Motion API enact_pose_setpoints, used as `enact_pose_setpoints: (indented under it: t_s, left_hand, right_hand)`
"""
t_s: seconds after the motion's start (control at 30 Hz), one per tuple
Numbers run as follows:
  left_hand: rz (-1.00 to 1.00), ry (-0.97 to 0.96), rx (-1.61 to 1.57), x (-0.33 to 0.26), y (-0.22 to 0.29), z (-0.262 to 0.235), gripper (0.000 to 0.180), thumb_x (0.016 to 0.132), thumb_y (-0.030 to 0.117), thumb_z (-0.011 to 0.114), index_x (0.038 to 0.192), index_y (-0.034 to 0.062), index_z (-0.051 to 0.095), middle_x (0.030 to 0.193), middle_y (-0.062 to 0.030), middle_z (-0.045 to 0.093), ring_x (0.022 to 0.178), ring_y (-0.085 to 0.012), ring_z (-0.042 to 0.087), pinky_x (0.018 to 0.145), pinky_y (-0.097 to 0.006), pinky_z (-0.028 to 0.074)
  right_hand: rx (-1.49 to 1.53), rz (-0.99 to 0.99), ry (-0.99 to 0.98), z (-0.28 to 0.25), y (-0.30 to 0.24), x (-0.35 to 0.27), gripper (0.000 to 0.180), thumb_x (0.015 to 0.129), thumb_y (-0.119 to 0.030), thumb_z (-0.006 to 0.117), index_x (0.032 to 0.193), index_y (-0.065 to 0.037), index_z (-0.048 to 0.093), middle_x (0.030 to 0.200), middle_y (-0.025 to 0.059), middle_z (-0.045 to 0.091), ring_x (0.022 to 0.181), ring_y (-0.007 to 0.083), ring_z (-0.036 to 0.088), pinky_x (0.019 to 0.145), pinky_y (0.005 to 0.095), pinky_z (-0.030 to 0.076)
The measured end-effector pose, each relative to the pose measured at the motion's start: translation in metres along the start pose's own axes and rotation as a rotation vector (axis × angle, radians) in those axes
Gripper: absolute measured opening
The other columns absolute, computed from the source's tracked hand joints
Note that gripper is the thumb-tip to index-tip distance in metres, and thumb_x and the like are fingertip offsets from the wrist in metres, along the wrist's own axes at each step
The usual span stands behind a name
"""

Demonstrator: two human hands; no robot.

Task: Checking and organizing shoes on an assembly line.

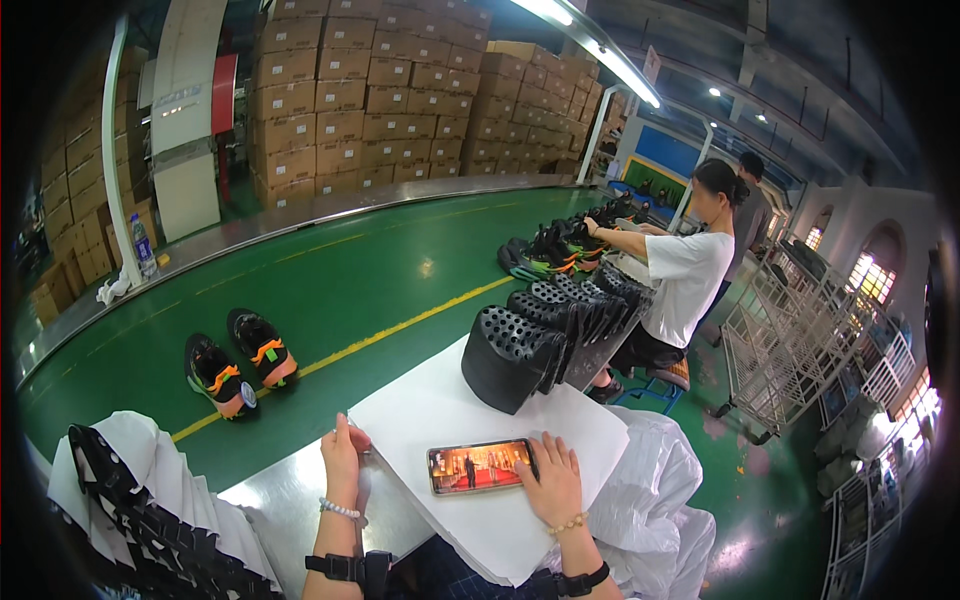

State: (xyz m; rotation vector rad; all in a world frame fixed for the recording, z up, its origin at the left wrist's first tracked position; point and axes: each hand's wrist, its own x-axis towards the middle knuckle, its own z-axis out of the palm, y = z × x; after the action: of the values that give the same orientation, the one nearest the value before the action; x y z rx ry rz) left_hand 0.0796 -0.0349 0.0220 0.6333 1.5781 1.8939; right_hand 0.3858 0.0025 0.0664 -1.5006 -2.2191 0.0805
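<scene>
My left hand [343, 462] rests at the near left edge of a stack of white paper sheets [440, 400], fingers loosely curled on the sheet's corner. A smartphone [480, 466] with a lit screen lies flat on the sheets. Flat on the paper, my right hand [552, 484] touches the phone's right end with its fingers apart. A black perforated tray [510, 358] leans at the far end of the sheets, first of a row of similar trays [570, 305].
A green conveyor belt [380, 260] with a yellow line carries a pair of black and orange shoes [240, 362] and more shoes [560, 245] farther on. A seated person in a white shirt [685, 280] works there. Cardboard boxes [400, 90] are stacked behind. Wire racks [790, 340] stand right.
</scene>
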Motion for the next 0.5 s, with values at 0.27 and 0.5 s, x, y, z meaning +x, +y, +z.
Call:
enact_pose_setpoints:
  t_s: [0.27, 0.5]
  left_hand:
    - [0.010, -0.004, -0.020, -0.0003, 0.0007, 0.0011, 0.055, 0.096, 0.038, 0.036, 0.057, 0.0041, 0.055, 0.055, -0.0045, 0.056, 0.050, -0.0119, 0.052, 0.052, -0.024, 0.042]
    - [0.018, -0.005, -0.011, -0.0015, 0.0020, 0.0019, 0.053, 0.095, 0.038, 0.041, 0.056, 0.0036, 0.055, 0.055, -0.0051, 0.056, 0.051, -0.0124, 0.053, 0.053, -0.024, 0.043]
  right_hand:
    - [0.005, 0.000, 0.012, 0.0006, 0.0013, -0.0003, 0.053, 0.087, -0.043, 0.046, 0.126, -0.007, 0.048, 0.135, 0.0177, 0.041, 0.127, 0.0359, 0.033, 0.107, 0.0471, 0.020]
    - [0.012, 0.002, 0.006, -0.0015, -0.0002, -0.0003, 0.052, 0.087, -0.042, 0.046, 0.125, -0.007, 0.048, 0.134, 0.0185, 0.041, 0.127, 0.0363, 0.034, 0.107, 0.0470, 0.020]
